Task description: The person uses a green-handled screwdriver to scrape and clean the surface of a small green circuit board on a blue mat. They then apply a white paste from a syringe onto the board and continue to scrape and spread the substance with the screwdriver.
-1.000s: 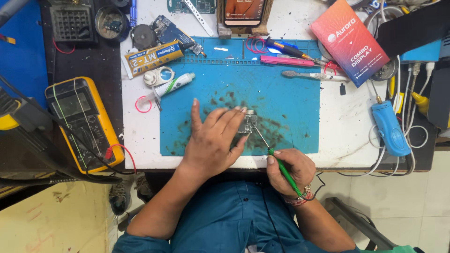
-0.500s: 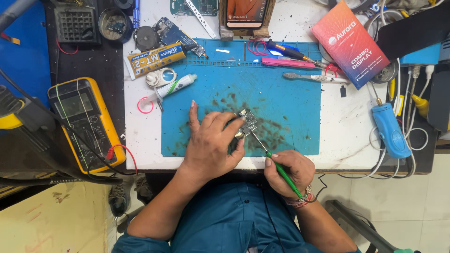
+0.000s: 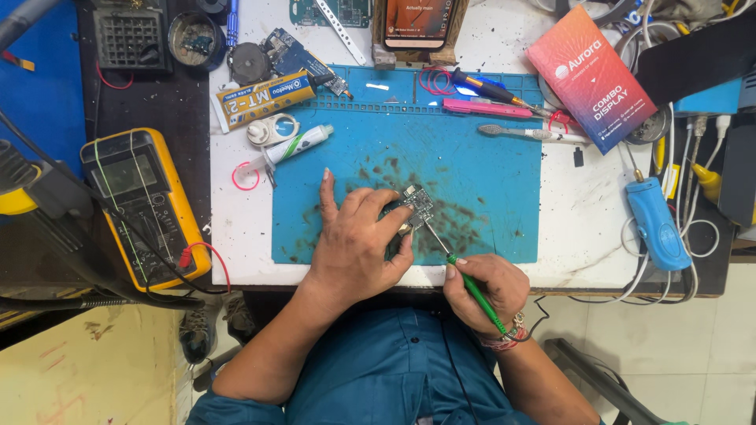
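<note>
Half hidden under the gripping left hand [image 3: 354,244], the small circuit board [image 3: 415,206] met the green-handled tool [image 3: 465,282] pinched in the right hand [image 3: 484,291].

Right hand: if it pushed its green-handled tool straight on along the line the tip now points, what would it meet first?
The right hand aims its green-handled tool up-left; the tip already looks to be at the small circuit board, though contact is unclear.

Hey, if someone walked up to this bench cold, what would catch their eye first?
Likely the two hands at the near edge of the blue work mat: the left hand pins a small circuit board, and the right hand holds a green-handled tool with its metal tip at the board. Next, the yellow multimeter on the left and the bright red-orange box at upper right.
</note>
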